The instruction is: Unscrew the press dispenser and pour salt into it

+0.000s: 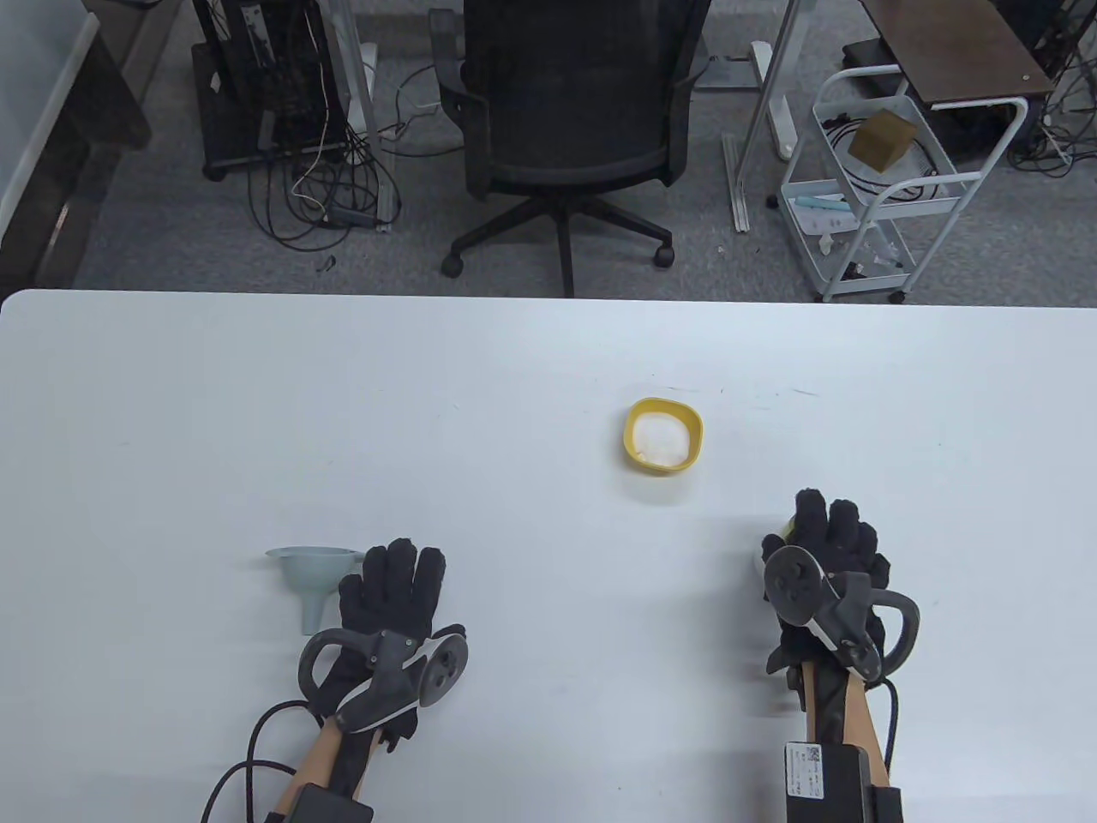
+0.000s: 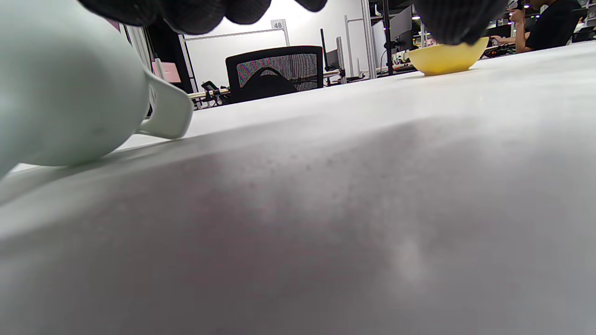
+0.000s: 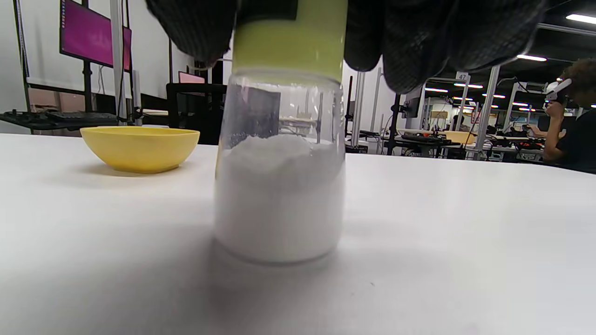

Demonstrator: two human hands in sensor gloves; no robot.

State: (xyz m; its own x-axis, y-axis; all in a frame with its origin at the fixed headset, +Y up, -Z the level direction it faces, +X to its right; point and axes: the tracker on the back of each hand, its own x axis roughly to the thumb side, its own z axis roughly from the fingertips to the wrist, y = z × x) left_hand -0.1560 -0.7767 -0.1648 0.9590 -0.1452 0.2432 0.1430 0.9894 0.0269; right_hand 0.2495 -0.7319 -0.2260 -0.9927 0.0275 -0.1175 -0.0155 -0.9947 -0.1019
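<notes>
The press dispenser [image 3: 281,163] is a clear glass jar with a lime-green cap, about half full of white salt. It stands upright on the white table near its front right. My right hand [image 1: 824,527] sits on top of it and its fingers [image 3: 419,42] grip the cap; in the table view only a sliver of the cap [image 1: 782,525] shows. A yellow bowl of salt [image 1: 662,434] stands at mid-table. My left hand [image 1: 401,573] lies flat and open on the table right beside a pale grey-blue funnel [image 1: 310,583] that lies on its side.
The bowl also shows in the right wrist view [image 3: 139,148] and the left wrist view [image 2: 446,57]. The funnel fills the left of the left wrist view [image 2: 70,93]. An office chair [image 1: 570,129] stands beyond the table's far edge [image 1: 548,296].
</notes>
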